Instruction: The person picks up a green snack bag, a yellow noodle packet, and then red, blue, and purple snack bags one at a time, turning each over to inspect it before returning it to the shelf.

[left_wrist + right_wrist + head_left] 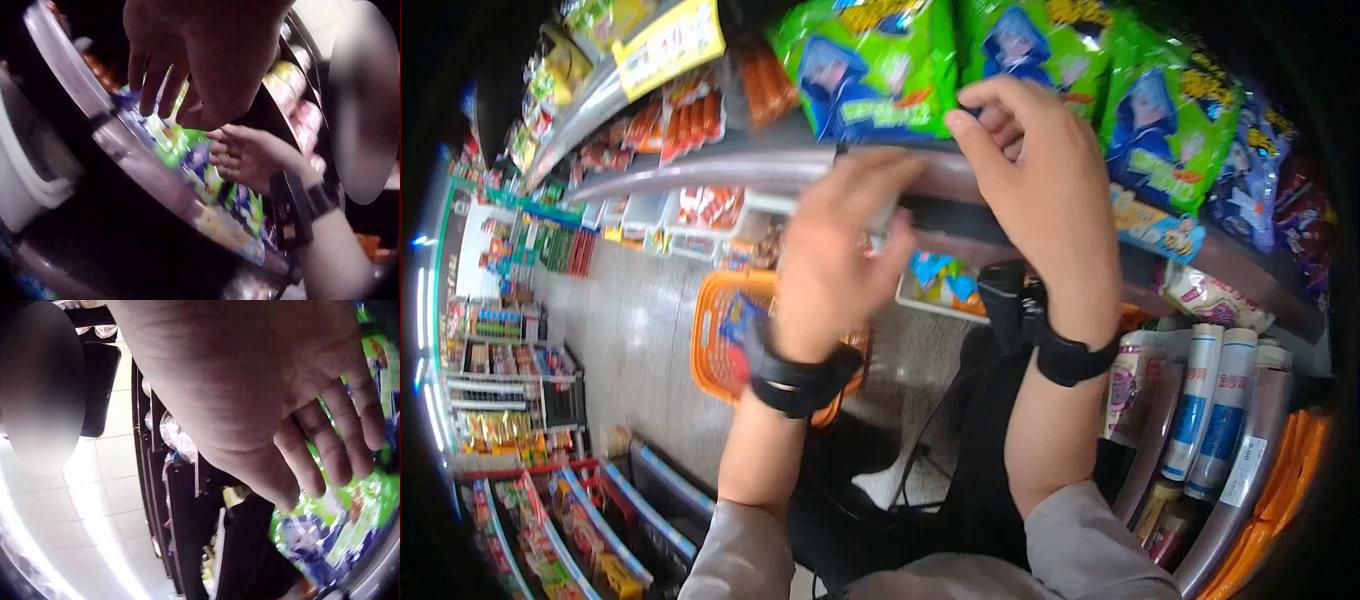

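Bright green snack bags with a blue hooded figure stand in a row on the shelf: a left bag, a middle bag and a right bag. My right hand is in front of the middle bag, its fingers loosely bent and holding nothing. Lower and to the left, my left hand looks blurred over the shelf's front edge, below the left bag. In the left wrist view, the left hand's fingers hang loosely with nothing in them. Relaxed, spread fingers of the right hand overlap a green bag in the right wrist view.
An orange basket with a blue packet inside stands on the grey floor below my left forearm. Packed sausages lie left of the bags. Purple bags are at the far right, above wrapped white-and-blue rolls on a lower shelf.
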Available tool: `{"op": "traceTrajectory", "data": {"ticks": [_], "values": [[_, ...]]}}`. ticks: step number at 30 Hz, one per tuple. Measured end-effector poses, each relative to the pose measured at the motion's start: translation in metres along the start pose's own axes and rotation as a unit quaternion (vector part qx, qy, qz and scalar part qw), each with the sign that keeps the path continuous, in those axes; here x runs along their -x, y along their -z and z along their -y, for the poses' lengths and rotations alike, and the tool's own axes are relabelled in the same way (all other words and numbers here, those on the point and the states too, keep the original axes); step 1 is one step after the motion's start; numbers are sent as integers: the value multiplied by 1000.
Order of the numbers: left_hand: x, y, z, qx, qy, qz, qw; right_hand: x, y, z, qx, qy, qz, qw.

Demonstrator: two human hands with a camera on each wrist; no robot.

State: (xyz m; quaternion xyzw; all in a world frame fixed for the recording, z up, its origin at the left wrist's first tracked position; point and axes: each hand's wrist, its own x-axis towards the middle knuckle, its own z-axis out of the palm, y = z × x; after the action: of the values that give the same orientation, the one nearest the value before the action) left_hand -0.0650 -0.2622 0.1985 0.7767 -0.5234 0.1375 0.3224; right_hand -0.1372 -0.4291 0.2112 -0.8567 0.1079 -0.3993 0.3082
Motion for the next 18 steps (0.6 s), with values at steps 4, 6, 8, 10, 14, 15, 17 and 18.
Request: {"op": "traceTrajectory", "data": {"ticks": [4,6,8,10,14,15,17,18], "values": [[74,61,64,-10,193,-16,981,15,-26,30,-117,68,155,979],[112,76,92,-17,266,-41,963,25,-45,52,-68,99,244,962],[140,93,108,-30,299,12,954,44,-82,59,-76,110,347,928],[167,108,129,-27,351,120,928,74,-127,54,-72,124,400,905],[205,110,179,79,404,198,890,104,-194,59,-2,128,558,820],[214,104,191,82,409,191,889,119,-223,51,0,134,562,816],[242,82,236,126,412,268,862,151,-283,36,-53,16,646,761],[264,68,259,120,378,307,865,156,-298,39,-62,-10,658,751]]}}
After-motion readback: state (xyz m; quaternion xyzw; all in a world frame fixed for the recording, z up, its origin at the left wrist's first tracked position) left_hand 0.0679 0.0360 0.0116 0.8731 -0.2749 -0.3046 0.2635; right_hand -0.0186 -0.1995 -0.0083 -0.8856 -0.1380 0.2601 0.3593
